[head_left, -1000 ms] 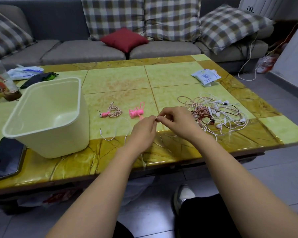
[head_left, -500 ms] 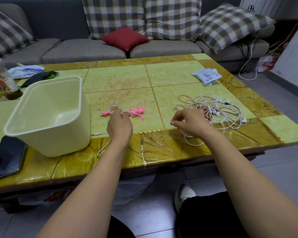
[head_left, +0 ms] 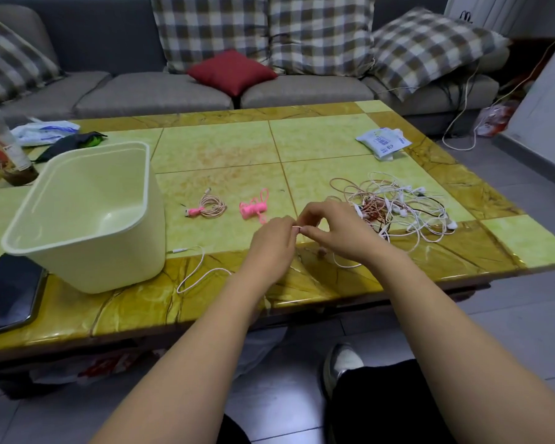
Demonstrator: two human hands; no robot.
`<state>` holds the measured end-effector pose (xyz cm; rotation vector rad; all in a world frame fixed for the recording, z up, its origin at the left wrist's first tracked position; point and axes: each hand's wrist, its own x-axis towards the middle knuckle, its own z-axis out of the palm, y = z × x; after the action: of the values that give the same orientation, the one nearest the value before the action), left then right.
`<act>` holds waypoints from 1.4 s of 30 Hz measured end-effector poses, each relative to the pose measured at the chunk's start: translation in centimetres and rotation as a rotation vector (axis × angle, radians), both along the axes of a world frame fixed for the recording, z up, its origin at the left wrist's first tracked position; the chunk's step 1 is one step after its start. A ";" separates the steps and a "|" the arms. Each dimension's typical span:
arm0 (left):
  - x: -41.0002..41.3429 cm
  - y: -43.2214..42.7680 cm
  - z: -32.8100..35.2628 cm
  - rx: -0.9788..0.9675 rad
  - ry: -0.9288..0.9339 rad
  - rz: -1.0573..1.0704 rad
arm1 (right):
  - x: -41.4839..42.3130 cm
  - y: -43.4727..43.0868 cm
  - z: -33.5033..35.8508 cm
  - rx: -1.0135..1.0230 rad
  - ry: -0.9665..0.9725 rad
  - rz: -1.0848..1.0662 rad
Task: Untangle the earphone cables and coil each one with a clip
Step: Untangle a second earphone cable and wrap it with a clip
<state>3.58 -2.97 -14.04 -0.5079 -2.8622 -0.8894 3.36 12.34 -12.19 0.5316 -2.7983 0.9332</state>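
Hands have closed back together since half a second ago: left hand (head_left: 269, 243) came right from near the coiled cable (head_left: 209, 207), right hand (head_left: 337, 233) came left off the tangle (head_left: 398, 209). Fingertips now meet above the front of the table (head_left: 212, 149), each hand pinching the thin pink cable (head_left: 202, 271) between thumb and forefinger. The pinch point is tiny. It looks like a short fold of cable, can't confirm. The rest of that cable trails left on the table in an open loop, its plug just beside the cream bin (head_left: 87, 219). Another stretch curves out under the right wrist. The tangle, white and pink earphones, lies on the table just right of the right hand. The coiled cable, held by a pink clip, sits beyond the left hand, with the spare pink clips (head_left: 253, 209) beside it. Phone (head_left: 10, 293) at the table's left edge.
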 end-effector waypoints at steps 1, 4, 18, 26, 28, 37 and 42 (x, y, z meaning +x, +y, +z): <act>-0.2 -0.2 0.1 0.011 -0.012 0.045 | 0.1 0.5 0.1 -0.013 -0.052 -0.003; -0.6 -1.0 0.4 0.150 -0.014 0.179 | 0.3 2.1 0.3 -0.025 -0.146 -0.056; -1.0 -2.2 1.9 0.667 0.015 0.443 | -0.9 5.6 0.3 0.049 0.123 -0.697; -0.4 -2.5 2.4 0.790 0.099 0.353 | 0.4 -0.8 0.8 -0.132 -0.197 0.034; -0.6 -3.5 2.3 0.812 0.154 0.587 | -0.1 -0.1 0.6 -0.149 -0.138 -0.084; -0.7 -4.0 0.7 -0.090 0.051 0.579 | -0.2 0.7 0.8 -0.095 -0.004 -0.199; -0.1 -0.8 1.0 0.223 0.098 -0.107 | -0.3 -0.6 0.3 -0.026 0.010 -0.075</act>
<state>3.49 -3.74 -13.07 -0.6628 -2.6265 -1.1492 3.09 11.75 -11.90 0.4232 -2.7719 0.9480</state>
